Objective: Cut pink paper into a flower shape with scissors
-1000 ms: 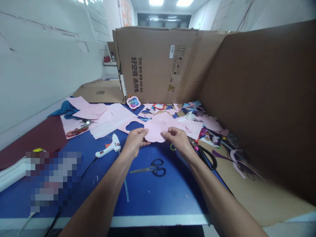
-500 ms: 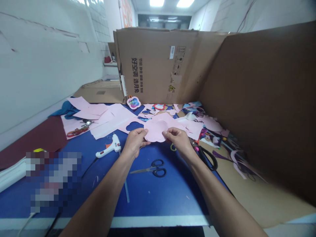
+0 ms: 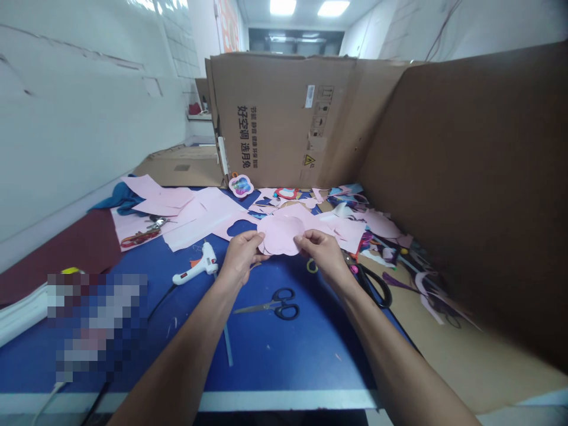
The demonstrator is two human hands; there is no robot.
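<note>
Between my two hands is a pink flower-shaped paper cutout (image 3: 281,234) with a scalloped edge, held above the blue table (image 3: 306,349). My left hand (image 3: 243,254) pinches its left edge, thumb on top and fingers beneath. My right hand (image 3: 320,251) pinches the right edge between thumb and fingers. A second layer seems to show at the lower left rim of the cutout. Below my hands lie scissors (image 3: 270,304) with black handles. Left of my left hand rests a white hot glue gun (image 3: 196,266).
Pink paper sheets (image 3: 208,210) and scraps spread across the back. A finished-looking flower piece (image 3: 241,186) leans by the cardboard box (image 3: 279,118). Large black-handled shears (image 3: 375,287) and ribbon scraps (image 3: 426,284) lie at right. A blurred strip (image 3: 102,325) and cords lie front left.
The cutout has shifted very slightly in my fingers, its left and right edges a little differently placed. Both hands keep their pinch, and the surrounding things stay put.
</note>
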